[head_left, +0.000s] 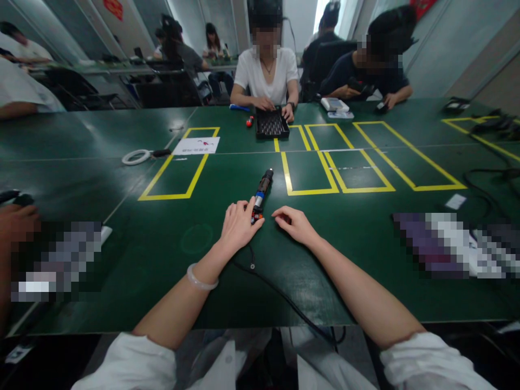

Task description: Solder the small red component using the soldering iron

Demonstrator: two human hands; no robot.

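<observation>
A slim cylindrical tool [264, 186], mostly black with a brown section and a blue and silver band, lies on the green table. Over its near end rests my left hand [239, 225], fingers bent and thumb along the right side. Small red and orange parts show beside that thumb; the palm hides the rest. My right hand [296, 223] sits just to the right, apart from the tool, with loosely curved fingers and nothing seen in them. From beneath the left hand a black cable [280, 292] runs toward the table's front edge.
Yellow tape rectangles [312, 192] mark the green table [154, 281]. A paper sheet [197, 145] and a white ring-shaped coil [136, 157] lie ahead on the left. Opposite, a person [266, 76] handles a black tray [271, 132]. Blurred-out items flank my arms.
</observation>
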